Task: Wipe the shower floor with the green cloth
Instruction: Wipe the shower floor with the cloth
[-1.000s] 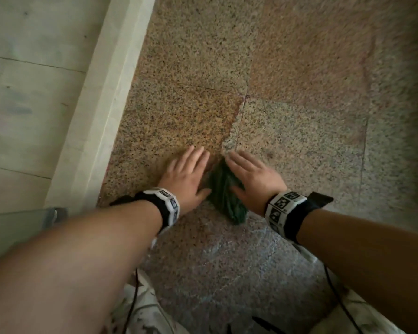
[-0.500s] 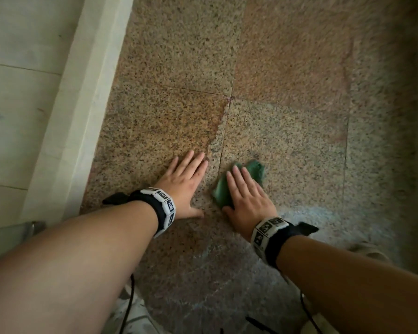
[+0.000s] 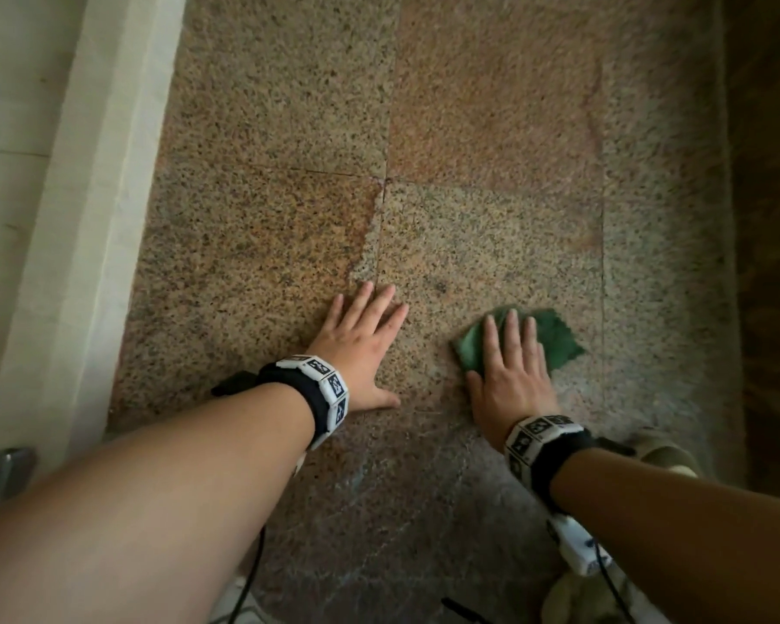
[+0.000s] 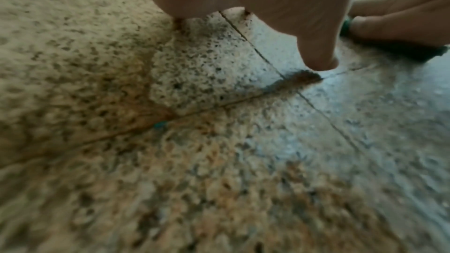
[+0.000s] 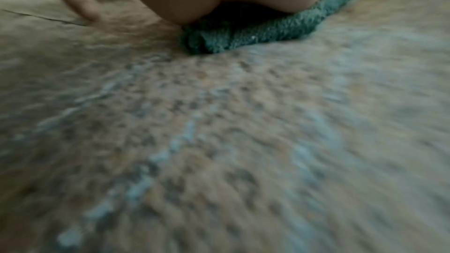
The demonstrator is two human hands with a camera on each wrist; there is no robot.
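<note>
Two hands, both flat on the shower floor [image 3: 491, 128], speckled granite tiles with thin grout lines.

Item 1: right hand [image 3: 509, 371]. Fingers straight and spread, palm down, pressing the green cloth [image 3: 555, 337] against the floor. No curl round the fabric; held by pressure only.

Item 2: green cloth. Flattened terry square under the right palm, on the near-right tile, well right of the grout line. Its far-right corner and left edge show beyond the fingers; the right wrist view shows its near edge bunched into a small roll under the heel of the hand.

Item 3: left hand [image 3: 361, 349]. Fingers extended and holding nothing, planted on the floor left of the cloth and apart from it, seemingly as a brace.

Item 4: floor condition. Pale, streaky sheen across the near tiles, likely damp; far tiles look duller.

Item 5: pale raised kerb [image 3: 86, 218] along the left side; light tiles beyond it.

Risks, judged:
- Cloth may slip from under the palm on a fast stroke, since nothing pinches it.
- Rolled near edge may fold further, shrinking the wiping face.
- Bracing hand may skid if the near tiles are wet.
- Far tiles and the strip by the kerb may be missed.
</note>
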